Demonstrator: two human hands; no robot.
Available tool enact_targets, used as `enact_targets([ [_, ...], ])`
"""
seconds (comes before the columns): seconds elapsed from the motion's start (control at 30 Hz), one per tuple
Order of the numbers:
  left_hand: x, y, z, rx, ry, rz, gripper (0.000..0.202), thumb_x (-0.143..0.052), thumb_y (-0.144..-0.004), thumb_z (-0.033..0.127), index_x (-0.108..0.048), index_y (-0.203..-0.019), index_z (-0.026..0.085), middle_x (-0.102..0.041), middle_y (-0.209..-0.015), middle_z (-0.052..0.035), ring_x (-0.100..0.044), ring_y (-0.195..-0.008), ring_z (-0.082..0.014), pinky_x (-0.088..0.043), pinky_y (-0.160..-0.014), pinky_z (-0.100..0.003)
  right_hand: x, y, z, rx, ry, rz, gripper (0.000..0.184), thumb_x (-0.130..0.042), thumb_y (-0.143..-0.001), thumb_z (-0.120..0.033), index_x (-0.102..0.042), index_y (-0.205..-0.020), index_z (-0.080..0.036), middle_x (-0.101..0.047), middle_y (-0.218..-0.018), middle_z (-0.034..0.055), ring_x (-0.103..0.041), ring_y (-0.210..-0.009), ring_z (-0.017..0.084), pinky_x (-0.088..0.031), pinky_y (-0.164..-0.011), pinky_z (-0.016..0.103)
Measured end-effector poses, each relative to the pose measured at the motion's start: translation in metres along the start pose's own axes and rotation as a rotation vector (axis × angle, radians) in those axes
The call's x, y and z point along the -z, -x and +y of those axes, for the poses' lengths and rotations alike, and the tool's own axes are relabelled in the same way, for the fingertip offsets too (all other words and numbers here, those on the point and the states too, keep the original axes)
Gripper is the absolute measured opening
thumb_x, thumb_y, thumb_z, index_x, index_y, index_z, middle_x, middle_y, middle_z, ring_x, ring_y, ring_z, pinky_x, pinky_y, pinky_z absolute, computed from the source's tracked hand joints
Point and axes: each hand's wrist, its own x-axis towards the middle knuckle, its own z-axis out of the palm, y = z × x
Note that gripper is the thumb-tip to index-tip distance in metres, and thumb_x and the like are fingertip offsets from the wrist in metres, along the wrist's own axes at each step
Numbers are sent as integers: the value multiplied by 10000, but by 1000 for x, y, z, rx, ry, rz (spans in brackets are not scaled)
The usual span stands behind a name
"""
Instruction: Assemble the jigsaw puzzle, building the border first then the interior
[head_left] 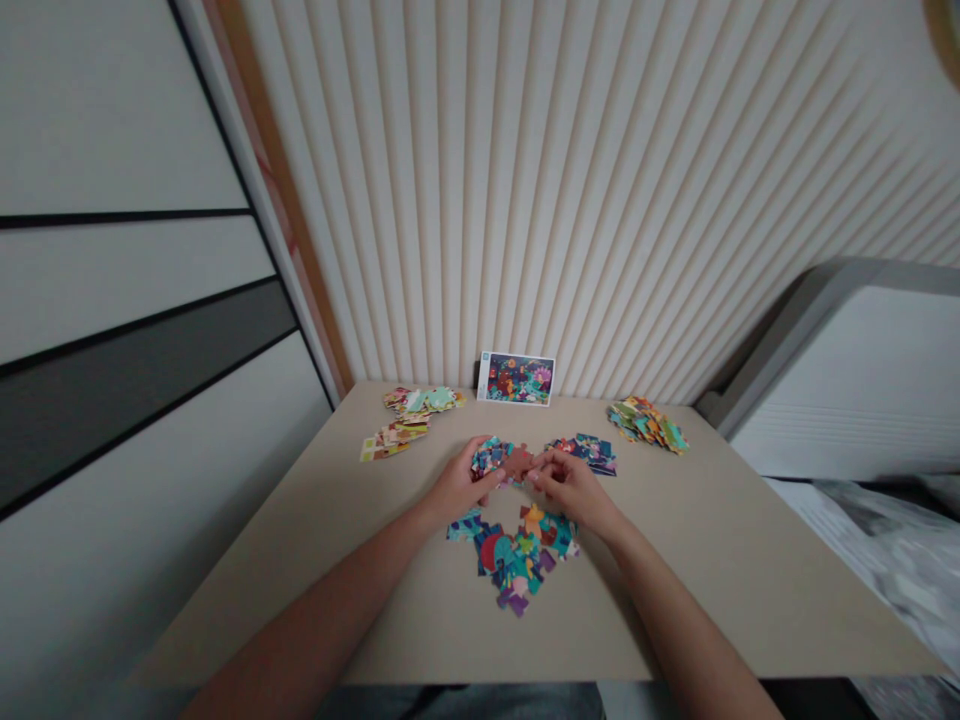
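Holds a bunch of blue jigsaw pieces [489,455] over the middle of a beige surface [300,520], with the left grip [457,485] curled closed around its left side and the thumb toward the near side. Pinches a reddish-brown piece [517,462] by its right edge with the right grip [574,485], with thumb and fingers drawn nearly together. Reaches in from the near side with both bare forearms.

On the surface between the forearms, overlapping in a rough wedge: loose teal, purple and orange pieces [517,560]. Just beyond the right grip, partly hidden by it: a group of dark-blue pieces [600,454]. At far left: a pale-green heap [426,400], with a slanting row of yellow-and-brown pieces [397,438] at its near side. At far right, well apart from both grips: an orange-and-green heap [646,422]. Standing at the far edge, before a pleated cream wall [510,180]: a picture card [520,379] with a bright scene on a dark ground. Off to the right, beyond the surface: crumpled clear plastic [892,540].
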Motion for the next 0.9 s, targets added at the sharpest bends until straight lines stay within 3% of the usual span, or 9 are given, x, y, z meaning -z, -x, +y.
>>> enact_targets([
  [0.1,1,0,3,21,8,30,724,-709,-854,535,-400,-1417,201,-619,-766,38,-524,-451,-75,-422,-422,-180,15,4,-1,4,95,-59,444,-728,-809,-601,-633,-906,-178,-544,-667,-30,-456,-592,118,-344,-548,239],
  [0.23,2,0,9,50,5,44,734,-718,-839,551,-422,-1409,195,-594,-683,60,-532,-444,-87,-405,-419,-174,30,14,-4,-36,258,-411,373,-781,-788,-501,-693,-948,-176,-572,-741,-16,-493,-668,133,-365,-589,240],
  [0.3,3,1,9,58,8,44,753,-722,-835,555,-412,-1420,197,-589,-666,63,-546,-453,-95,-404,-423,-171,31,18,-4,-14,353,-488,422,-841,-728,-426,-702,-1051,-193,-572,-799,-19,-502,-714,140,-376,-619,241],
  [0.43,3,1,7,73,-2,44,779,-705,-853,562,-374,-1456,196,-550,-583,84,-524,-434,-101,-392,-414,-166,28,19,-2,3,432,-479,524,-854,-707,-355,-662,-1174,-216,-555,-838,-30,-504,-739,140,-385,-644,242],
  [0.6,3,0,7,79,10,46,784,-704,-850,579,-381,-1452,195,-549,-588,84,-519,-427,-96,-384,-409,-164,26,18,1,-14,362,-418,424,-847,-717,-360,-637,-1045,-193,-579,-824,-25,-509,-730,141,-381,-613,235],
  [0.77,2,0,9,70,9,45,753,-690,-863,580,-377,-1441,214,-549,-619,81,-524,-430,-97,-399,-401,-168,26,16,-7,-6,81,-295,336,-705,-872,-495,-588,-942,-189,-600,-787,-4,-537,-695,143,-406,-598,246],
  [0.9,2,0,9,75,-1,39,749,-685,-866,574,-371,-1449,223,-567,-641,73,-537,-439,-101,-405,-403,-172,25,10,-13,35,-169,-170,373,-735,-850,-526,-575,-926,-197,-614,-808,-8,-583,-712,138,-447,-643,259],
])
